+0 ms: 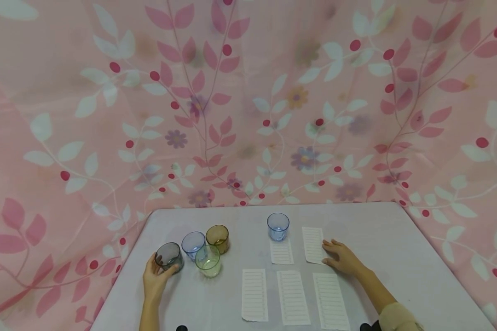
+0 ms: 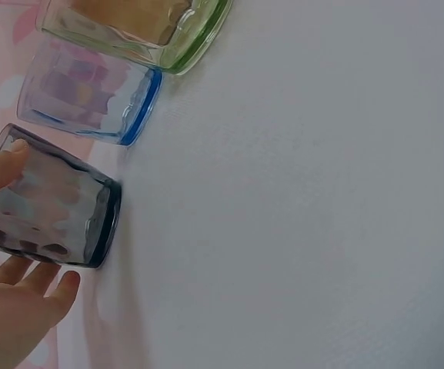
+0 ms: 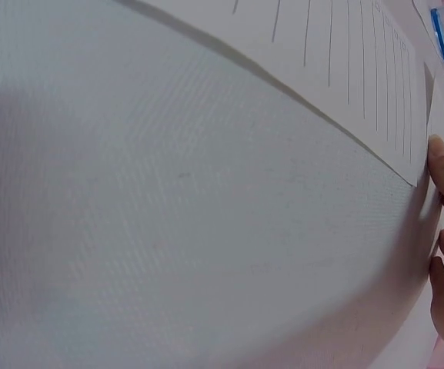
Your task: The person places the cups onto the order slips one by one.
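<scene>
My left hand (image 1: pixel 155 279) grips a dark grey glass (image 1: pixel 170 258) at the table's left side. In the left wrist view the thumb (image 2: pixel 10 163) lies along one side of this glass and the fingers are around the other. Beside it stand a blue glass (image 1: pixel 193 245), a green glass (image 1: pixel 208 262) and an amber glass (image 1: pixel 217 238), close together. My right hand (image 1: pixel 344 258) rests its fingertips at the right edge of a lined paper slip (image 1: pixel 313 245). Left of that slip, a second blue glass (image 1: pixel 278 227) stands over the far end of another slip (image 1: pixel 281 253).
Three more lined slips lie in a front row: a left one (image 1: pixel 254 295), a middle one (image 1: pixel 293 298) and a right one (image 1: pixel 331 301). They are on a white-covered table (image 1: pixel 215 301). A pink leaf-patterned curtain (image 1: pixel 248 115) hangs behind its far edge.
</scene>
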Demonstrator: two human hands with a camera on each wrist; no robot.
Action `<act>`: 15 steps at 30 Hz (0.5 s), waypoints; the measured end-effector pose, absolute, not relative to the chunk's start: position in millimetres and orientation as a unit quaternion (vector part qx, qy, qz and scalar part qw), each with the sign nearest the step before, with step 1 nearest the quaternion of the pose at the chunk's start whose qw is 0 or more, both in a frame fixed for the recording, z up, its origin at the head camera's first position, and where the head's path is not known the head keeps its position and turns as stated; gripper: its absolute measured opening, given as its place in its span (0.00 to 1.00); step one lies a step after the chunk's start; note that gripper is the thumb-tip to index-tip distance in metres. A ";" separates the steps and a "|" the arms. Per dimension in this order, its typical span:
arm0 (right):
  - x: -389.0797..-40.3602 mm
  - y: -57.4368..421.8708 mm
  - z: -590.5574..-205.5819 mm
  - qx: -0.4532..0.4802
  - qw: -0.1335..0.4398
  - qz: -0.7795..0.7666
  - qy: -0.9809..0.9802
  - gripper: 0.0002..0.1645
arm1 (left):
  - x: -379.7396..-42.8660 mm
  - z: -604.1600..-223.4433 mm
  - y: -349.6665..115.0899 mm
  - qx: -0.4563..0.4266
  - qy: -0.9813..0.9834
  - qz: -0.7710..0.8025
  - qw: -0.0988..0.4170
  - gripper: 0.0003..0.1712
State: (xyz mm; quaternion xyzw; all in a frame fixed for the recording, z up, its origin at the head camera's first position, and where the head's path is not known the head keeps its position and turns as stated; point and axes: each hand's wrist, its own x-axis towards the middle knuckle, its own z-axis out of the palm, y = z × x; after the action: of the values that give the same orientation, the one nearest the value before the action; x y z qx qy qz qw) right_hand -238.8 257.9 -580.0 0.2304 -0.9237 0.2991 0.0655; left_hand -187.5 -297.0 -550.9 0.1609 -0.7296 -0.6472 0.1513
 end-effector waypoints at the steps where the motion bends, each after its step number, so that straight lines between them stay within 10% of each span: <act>1: -238.8 257.8 -580.0 0.230 0.065 0.299 -0.924 0.29 | -187.8 -551.3 -296.6 0.163 -0.728 -0.648 0.154 0.53; 15: -238.6 258.1 -580.2 0.221 0.054 0.311 -0.923 0.30 | -186.9 -551.8 -297.7 0.174 -0.716 -0.656 0.163 0.50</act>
State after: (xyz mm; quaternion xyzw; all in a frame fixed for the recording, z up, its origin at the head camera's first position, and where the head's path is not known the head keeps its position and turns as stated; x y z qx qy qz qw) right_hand -238.6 258.1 -580.2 0.2214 -0.9225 0.3115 0.0544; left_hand -186.9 -297.7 -551.8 0.1735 -0.7165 -0.6558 0.1626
